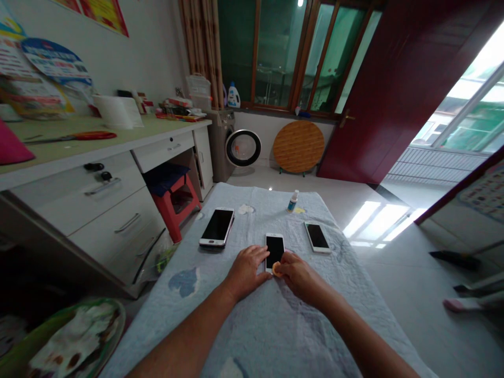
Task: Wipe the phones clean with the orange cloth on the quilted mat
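Observation:
A white smartphone (275,249) with a dark screen lies face up on the cloth-covered table, between my hands. My left hand (247,269) holds it by the lower left side, fingers along the left edge and thumb near the bottom edge. Pinched in my right hand (298,273) is a small round orange pad (277,269), which is against the lower part of the phone. My right fingers partly hide the pad and the phone's lower right corner. Farther left, a larger phone (217,227) rests on another dark flat item. To the right lies another white phone (317,237).
A small spray bottle (292,201) stands near the far edge of the blue patterned cloth (252,210). Left are a white desk (114,194) and a red stool (179,205). A bin (122,320) sits at the lower left. Behind are a washing machine (220,147) and a round wooden board (299,147).

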The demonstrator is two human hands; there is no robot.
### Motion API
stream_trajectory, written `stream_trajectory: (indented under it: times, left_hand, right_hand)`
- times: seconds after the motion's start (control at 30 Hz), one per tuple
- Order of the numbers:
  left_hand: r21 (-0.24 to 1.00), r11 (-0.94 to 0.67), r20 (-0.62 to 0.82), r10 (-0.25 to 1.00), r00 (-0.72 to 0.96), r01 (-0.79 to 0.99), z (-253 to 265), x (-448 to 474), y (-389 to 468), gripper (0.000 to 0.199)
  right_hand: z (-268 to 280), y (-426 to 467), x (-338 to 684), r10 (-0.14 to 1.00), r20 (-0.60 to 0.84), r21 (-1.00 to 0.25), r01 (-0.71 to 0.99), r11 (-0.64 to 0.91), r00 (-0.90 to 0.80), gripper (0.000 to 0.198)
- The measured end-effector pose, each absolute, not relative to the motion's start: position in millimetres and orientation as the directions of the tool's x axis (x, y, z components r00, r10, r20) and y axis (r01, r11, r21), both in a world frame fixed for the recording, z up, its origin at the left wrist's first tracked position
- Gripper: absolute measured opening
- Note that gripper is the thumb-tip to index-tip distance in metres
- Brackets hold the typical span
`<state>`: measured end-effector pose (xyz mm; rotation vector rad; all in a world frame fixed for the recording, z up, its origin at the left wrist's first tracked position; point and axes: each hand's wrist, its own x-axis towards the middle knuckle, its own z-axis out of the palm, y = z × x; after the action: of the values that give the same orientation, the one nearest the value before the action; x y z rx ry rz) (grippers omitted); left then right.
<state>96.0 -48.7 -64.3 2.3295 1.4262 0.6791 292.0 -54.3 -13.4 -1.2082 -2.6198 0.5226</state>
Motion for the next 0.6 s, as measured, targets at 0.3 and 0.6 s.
stream_trajectory:
  times: [0.3, 0.6]
  left_hand:
    - [0.503, -0.457, 0.222, 0.889, 0.401, 0.734, -65.1, 95.0, -46.9, 0.054]
    - [0.51, -0.434, 0.185, 0.899, 0.398, 0.743, -56.7, 95.6, -51.1, 0.056]
  right_hand:
    - [-22.3, -46.5, 287.4, 0.723, 0.081, -0.364, 0.654, 0.663, -0.687, 0.024]
    - [-32.4, 7.4, 294.2, 0.826, 0.052, -0.324, 0.773, 0.545, -0.561, 0.023]
